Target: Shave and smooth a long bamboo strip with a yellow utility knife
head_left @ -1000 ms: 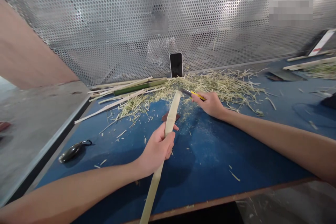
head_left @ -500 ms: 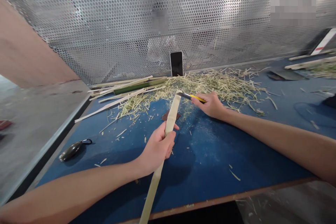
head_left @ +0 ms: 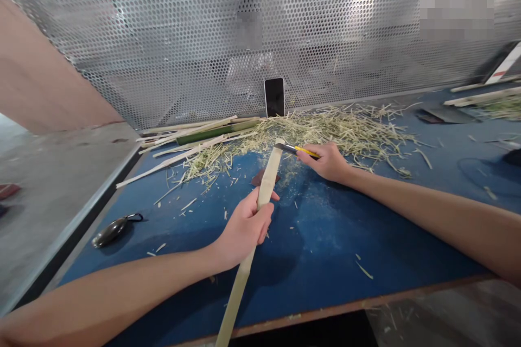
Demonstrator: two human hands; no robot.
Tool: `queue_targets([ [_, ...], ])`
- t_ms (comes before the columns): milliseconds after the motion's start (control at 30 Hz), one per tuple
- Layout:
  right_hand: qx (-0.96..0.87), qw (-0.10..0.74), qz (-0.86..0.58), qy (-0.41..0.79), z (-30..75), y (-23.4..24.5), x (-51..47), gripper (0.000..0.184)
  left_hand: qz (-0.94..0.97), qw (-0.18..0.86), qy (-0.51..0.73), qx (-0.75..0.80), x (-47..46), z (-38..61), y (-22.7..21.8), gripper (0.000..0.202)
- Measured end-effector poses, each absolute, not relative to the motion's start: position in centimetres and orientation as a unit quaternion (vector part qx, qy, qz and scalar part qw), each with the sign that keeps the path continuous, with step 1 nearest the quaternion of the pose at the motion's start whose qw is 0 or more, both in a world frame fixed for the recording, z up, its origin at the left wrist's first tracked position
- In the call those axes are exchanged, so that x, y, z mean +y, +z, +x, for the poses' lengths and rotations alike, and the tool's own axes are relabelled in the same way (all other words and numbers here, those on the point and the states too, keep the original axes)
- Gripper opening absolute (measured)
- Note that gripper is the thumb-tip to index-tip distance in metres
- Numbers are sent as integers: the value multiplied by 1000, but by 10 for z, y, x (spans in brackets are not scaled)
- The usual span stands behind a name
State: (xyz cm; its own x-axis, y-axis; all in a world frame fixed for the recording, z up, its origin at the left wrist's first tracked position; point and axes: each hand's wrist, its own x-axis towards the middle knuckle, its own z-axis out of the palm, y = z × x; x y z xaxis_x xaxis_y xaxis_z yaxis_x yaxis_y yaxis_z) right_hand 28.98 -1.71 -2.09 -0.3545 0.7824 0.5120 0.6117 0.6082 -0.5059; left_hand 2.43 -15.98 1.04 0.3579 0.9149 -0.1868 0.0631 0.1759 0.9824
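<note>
Strip [head_left: 268,179] in left hand [head_left: 246,223]; tip at knife [head_left: 299,150] in right hand [head_left: 328,162].

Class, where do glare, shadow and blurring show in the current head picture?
Head view: bright glare spots on the perforated metal screen, with the scene through it indistinct and two patches pixelated; head view: a soft shadow on the blue tabletop near the left hand.
</note>
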Motion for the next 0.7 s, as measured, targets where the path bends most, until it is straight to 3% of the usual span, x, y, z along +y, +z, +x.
queue_targets([
  [433,-837,357,-391,140,290,-18,-17,51,549,615,336,455,-160,26,12,16],
  [700,-834,354,-397,148,293,-21,-16,54,542,623,334,454,-161,26,15,18],
])
